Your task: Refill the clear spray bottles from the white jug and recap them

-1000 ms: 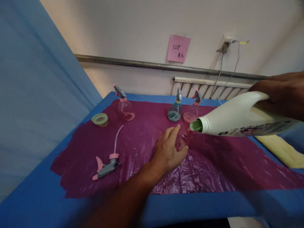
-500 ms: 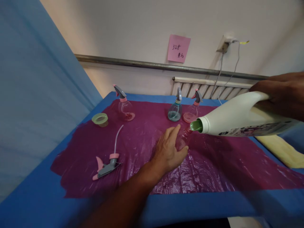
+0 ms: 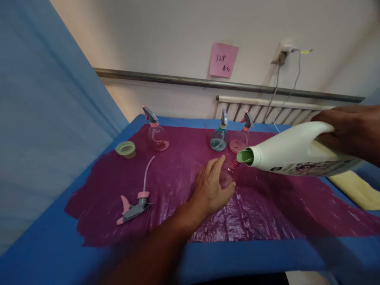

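My left hand (image 3: 209,186) is curved around a clear spray bottle without its top (image 3: 227,175), which stands on the purple plastic sheet. Fingers and thumb hide part of that bottle. By its handle, my right hand (image 3: 353,128) grips a large white jug (image 3: 292,152), tipped nearly level. Its green pouring spout (image 3: 246,156) is close over the bottle's mouth; I cannot tell whether liquid is running. A grey and pink spray head (image 3: 136,208) with a thin tube lies left of my left forearm.
Behind stand a pink-collared spray bottle (image 3: 158,138), a teal spray bottle (image 3: 219,138) and another pink one (image 3: 238,140). A pale green cap (image 3: 126,149) sits at left, a folded yellow cloth (image 3: 356,190) at right. The purple sheet (image 3: 178,166) covers the blue table.
My right hand has sunk slightly, lowering the jug's back end so the jug is tipped a little less. My left hand and the bottle stay in place.
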A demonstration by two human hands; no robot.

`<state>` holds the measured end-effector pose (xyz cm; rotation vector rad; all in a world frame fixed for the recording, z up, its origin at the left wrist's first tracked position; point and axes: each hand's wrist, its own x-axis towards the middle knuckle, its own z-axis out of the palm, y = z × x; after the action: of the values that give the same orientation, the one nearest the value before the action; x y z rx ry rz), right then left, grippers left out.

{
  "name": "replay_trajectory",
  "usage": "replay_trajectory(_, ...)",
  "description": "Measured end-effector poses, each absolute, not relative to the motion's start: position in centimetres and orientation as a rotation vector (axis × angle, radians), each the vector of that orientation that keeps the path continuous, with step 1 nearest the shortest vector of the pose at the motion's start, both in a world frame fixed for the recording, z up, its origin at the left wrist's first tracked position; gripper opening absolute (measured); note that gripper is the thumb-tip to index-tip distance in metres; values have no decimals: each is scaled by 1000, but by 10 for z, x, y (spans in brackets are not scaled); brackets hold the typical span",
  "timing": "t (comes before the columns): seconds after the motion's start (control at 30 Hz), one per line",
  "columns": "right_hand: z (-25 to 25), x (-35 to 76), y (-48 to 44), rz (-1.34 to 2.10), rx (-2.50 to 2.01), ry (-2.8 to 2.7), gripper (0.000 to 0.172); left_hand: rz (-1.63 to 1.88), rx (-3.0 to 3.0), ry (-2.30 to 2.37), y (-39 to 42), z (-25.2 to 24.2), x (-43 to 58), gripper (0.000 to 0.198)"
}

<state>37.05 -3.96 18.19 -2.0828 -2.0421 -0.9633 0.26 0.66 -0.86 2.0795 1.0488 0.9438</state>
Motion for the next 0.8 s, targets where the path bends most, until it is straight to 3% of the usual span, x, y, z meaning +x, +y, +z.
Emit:
replay_trajectory(0.3, 109, 383, -30, -700, -2171, -1781, 45, 1007, 2051, 1052, 7, -9, 5, 80)
replay_trajectory(0.47, 84, 392, -25, -332, -2096, -1382, 31, 1088, 2042, 1064, 8, -15, 4, 77)
replay_trajectory(0.6, 67, 392, -18, -210, -1948, -1004, 30, 1085, 1998, 1100, 9, -16, 4, 77)
replay_trajectory(0.8, 39, 380, -4, -42, -1666, -736, 13, 1082, 1980, 1121, 10, -13, 4, 76)
